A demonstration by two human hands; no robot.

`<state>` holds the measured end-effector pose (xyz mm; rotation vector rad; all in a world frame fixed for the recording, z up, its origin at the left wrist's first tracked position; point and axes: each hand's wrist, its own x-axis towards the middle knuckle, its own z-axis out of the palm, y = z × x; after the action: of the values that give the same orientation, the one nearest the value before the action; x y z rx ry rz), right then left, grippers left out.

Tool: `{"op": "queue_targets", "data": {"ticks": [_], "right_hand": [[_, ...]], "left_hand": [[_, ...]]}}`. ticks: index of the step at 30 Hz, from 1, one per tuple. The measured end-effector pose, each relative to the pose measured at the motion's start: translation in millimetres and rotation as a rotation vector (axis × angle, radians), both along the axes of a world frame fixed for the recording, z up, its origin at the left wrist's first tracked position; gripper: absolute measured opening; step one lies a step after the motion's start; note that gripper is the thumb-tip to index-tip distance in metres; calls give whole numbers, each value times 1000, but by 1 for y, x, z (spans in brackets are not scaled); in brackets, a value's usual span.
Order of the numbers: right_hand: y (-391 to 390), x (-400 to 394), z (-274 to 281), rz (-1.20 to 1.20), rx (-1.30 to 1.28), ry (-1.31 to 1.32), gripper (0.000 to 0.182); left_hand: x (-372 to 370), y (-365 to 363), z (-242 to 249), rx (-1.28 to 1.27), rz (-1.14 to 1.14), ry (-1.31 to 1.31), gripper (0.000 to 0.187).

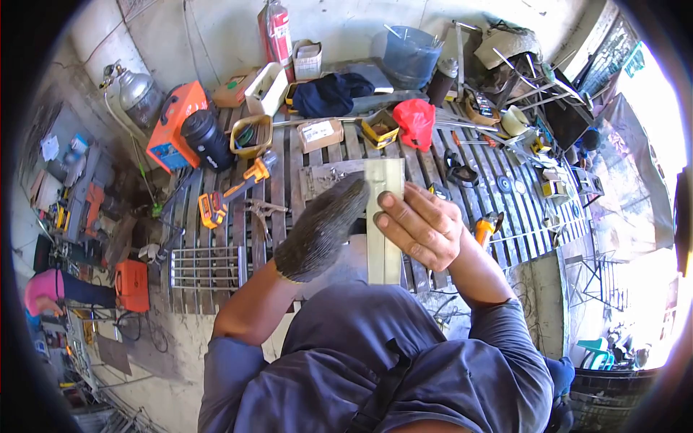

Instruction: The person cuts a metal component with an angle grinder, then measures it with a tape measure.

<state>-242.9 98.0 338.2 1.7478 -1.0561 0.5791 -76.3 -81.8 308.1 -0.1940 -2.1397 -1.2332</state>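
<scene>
A flat, pale metal strip [384, 252] is held upright in front of my chest, above the slatted metal workbench [278, 180]. My left hand [323, 229], in a dark knitted glove, grips the strip's left edge near its upper part. My bare right hand [422, 225] lies against the strip from the right, its fingers together across the front face; the thumb is hidden. Behind the strip, a grey plate [317, 180] lies on the slats, partly covered by the glove.
On the bench are a yellow cordless tool [249, 177], a small metal grille [206, 268], cardboard boxes [320, 135], a red bag [414, 124] and an orange-handled tool [486, 229]. An orange machine [177, 123] stands at the back left. A person in pink [45, 290] bends at far left.
</scene>
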Motion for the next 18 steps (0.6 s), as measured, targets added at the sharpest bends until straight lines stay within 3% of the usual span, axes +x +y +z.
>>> {"op": "queue_targets", "data": {"ticks": [2, 5, 8, 10, 12, 16, 18], "right_hand": [[-3, 0, -4, -3, -33, 4, 32], [0, -3, -13, 0, -20, 13, 33], [3, 2, -14, -67, -55, 33, 35], [3, 4, -22, -126, -108, 46, 38], [3, 0, -33, -163, -115, 47, 41], [0, 2, -26, -138, 107, -20, 50], [3, 4, -20, -118, 163, -132, 48]], "left_hand": [[-11, -8, -30, -105, -69, 120, 46], [-19, -1, -27, -259, -68, 239, 45], [-23, 4, -41, -349, 0, 175, 45], [-15, 7, -15, -455, 58, 130, 43], [-16, 10, -6, -327, 36, 26, 43], [-23, 2, -23, -422, 129, 46, 33], [-22, 1, -30, -307, 139, -72, 27]]}}
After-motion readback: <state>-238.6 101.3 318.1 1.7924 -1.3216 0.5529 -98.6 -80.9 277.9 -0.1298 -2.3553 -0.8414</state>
